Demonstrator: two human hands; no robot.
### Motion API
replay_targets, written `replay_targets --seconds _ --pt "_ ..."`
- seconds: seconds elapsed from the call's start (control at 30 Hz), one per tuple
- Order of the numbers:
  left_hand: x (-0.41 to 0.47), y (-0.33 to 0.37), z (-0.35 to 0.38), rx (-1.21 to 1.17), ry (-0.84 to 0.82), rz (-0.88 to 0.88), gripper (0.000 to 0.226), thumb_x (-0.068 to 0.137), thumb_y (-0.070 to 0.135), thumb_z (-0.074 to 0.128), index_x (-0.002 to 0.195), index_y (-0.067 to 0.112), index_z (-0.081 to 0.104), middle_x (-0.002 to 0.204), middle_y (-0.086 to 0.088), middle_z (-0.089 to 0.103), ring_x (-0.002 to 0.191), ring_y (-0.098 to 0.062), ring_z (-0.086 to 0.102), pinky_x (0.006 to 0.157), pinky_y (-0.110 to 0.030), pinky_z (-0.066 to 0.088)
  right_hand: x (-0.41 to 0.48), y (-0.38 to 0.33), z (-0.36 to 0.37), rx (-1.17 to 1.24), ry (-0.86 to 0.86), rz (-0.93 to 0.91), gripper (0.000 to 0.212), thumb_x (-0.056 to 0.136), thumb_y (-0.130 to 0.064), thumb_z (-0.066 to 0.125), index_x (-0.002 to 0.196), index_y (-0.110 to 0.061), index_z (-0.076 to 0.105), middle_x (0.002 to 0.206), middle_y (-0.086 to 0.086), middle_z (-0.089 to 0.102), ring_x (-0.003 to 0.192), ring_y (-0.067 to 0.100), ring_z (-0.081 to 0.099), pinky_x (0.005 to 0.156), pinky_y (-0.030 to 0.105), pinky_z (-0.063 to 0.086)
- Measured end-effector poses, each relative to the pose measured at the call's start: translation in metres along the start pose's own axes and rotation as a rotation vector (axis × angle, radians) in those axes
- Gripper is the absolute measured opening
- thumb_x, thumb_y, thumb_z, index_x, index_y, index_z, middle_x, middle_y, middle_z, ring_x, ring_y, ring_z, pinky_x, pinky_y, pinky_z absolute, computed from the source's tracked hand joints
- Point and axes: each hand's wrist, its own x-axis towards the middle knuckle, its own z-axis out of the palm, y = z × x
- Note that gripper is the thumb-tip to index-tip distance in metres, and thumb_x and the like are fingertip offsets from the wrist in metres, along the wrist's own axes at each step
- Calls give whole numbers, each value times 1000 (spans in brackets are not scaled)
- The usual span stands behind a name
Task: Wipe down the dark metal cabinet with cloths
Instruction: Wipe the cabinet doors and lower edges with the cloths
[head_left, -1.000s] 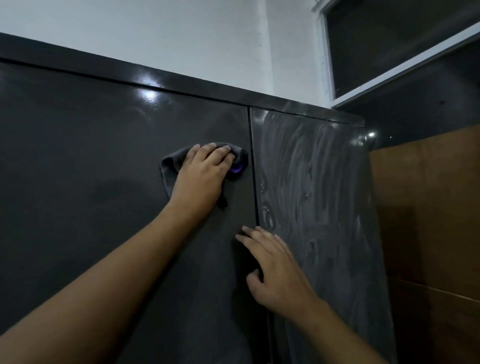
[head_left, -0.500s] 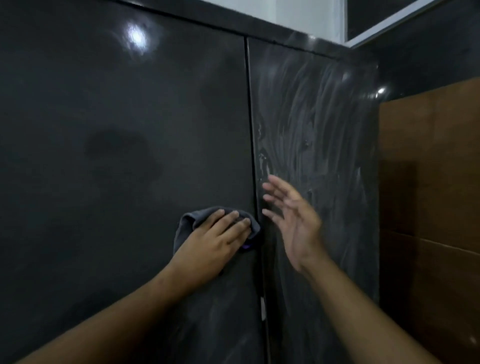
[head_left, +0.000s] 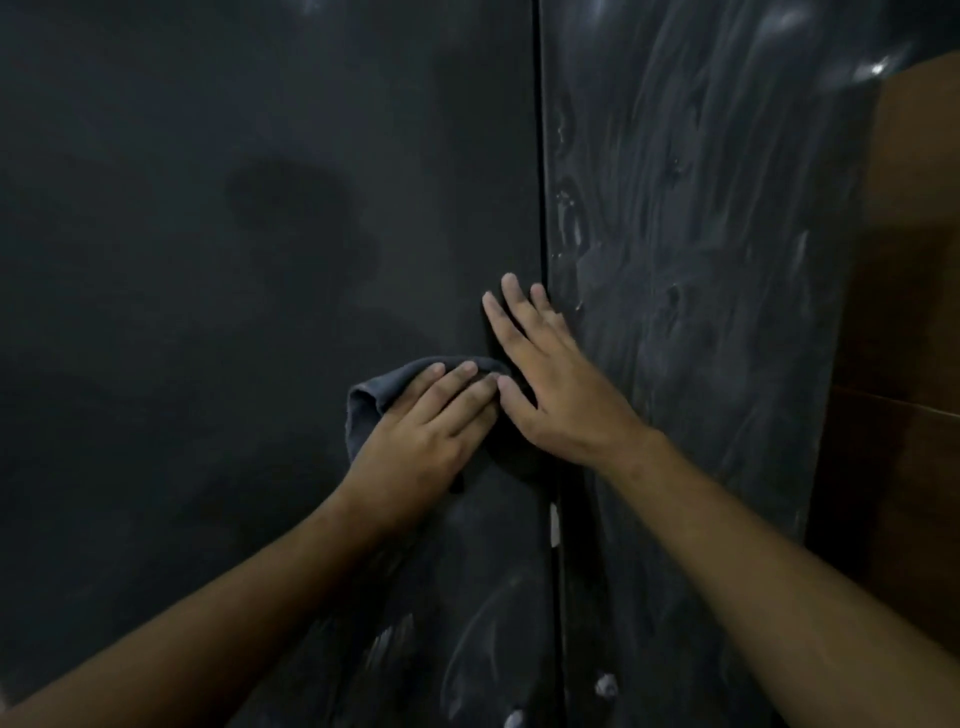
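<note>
1. Fingers (head_left: 460, 387) of your left hand (head_left: 415, 436) lie straight and close together on the grey cloth (head_left: 374, 400). They press it flat against the left door (head_left: 208, 260) of the dark metal cabinet (head_left: 363, 78), just beside the centre seam (head_left: 541, 156).
2. Spread the pressure through the pads, not the tips, so the whole bunched cloth meets the metal. A loose fold stands proud at its left edge and probably wipes nothing.
3. The fingers (head_left: 514, 312) of your right hand (head_left: 558, 400) are straight and slightly fanned, laid flat on the metal across the seam. Its thumb touches your left fingertips. It holds no cloth; I judge it is bracing the doors.
4. Press only lightly with that bare palm, because skin is likely to leave fresh marks on the finish.
5. The left door looks matt and mostly even here, with faint smears (head_left: 483, 623) below your left wrist. The right door (head_left: 701, 415) carries pale swirling streaks (head_left: 675, 182) from top to bottom, so it seems the larger job left.
6. Work the cloth in long, overlapping passes parallel to the seam, and run it right up to that edge, where residue tends to collect.
7. Both wrists sit nearly straight, backs of the hands towards you. Both forearms rise from the lower corners and converge at the seam, the right crossing the streaked door.
8. A brown wooden panel (head_left: 904, 312) borders the cabinet on the right.
</note>
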Motion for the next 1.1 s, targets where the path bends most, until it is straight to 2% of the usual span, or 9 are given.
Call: replay_targets --seconds 0.1,0.2,0.37,0.57,0.63,0.7,0.87,1.0,1.1 --pt "-18 29 18 10 -87 86 48 91 16 39 132 7 62 139 -13 59 134 -33 41 115 -47 24 1 6 -2 -51 52 -36 70 103 -35 49 161 -24 11 168 -5 -3 154 16 -7 122 27 5" --pt "-55 56 32 -9 -209 190 49 93 19 39 135 9 61 142 -7 58 132 -31 50 117 -45 21 0 12 0 -201 51 -61 77 100 -41 54 161 -22 10 169 0 -1 155 22 -1 122 33 17" --pt "-73 49 25 -43 -209 280 47 92 19 41 132 13 65 140 -4 60 133 -27 50 119 -42 20 0 14 9 -387 105 -111 74 102 -47 42 160 -14 11 168 12 2 154 30 0 125 43 16" --pt "-31 33 9 -66 -104 -26 53 91 22 42 141 9 54 146 -10 53 137 -28 35 121 -40 11 1 15 16 -447 118 -96 73 103 -46 36 161 -14 6 167 14 -1 154 33 -2 124 48 16" --pt "-34 43 19 -35 -72 -59 51 94 19 43 144 8 48 148 -11 51 138 -30 34 122 -43 10 1 16 16 -458 119 -103 73 103 -46 36 161 -14 5 167 14 -1 154 34 -2 123 49 17" --pt "-44 63 32 -30 -98 -33 50 95 18 42 145 9 47 148 -11 51 138 -31 35 122 -45 13 2 18 16 -447 120 -110 74 102 -46 39 161 -14 6 167 14 0 154 34 -1 123 49 17" --pt "-75 109 52 -67 -297 159 44 96 22 40 129 15 68 140 -5 60 131 -28 52 118 -43 25 3 28 12 -430 117 -141 75 101 -55 37 161 -20 7 168 8 1 154 30 4 118 46 25" --pt "-85 94 54 -103 -246 297 34 96 18 51 124 13 70 137 -5 62 131 -29 53 116 -45 31 5 34 5 -446 103 -158 77 100 -61 36 161 -25 7 168 4 2 153 28 11 112 46 31" --pt "-71 74 45 -130 -172 251 34 99 15 49 127 9 66 138 -10 60 133 -32 50 114 -49 36 5 33 5 -428 114 -169 77 99 -60 40 161 -25 9 168 5 5 152 29 15 111 46 33"
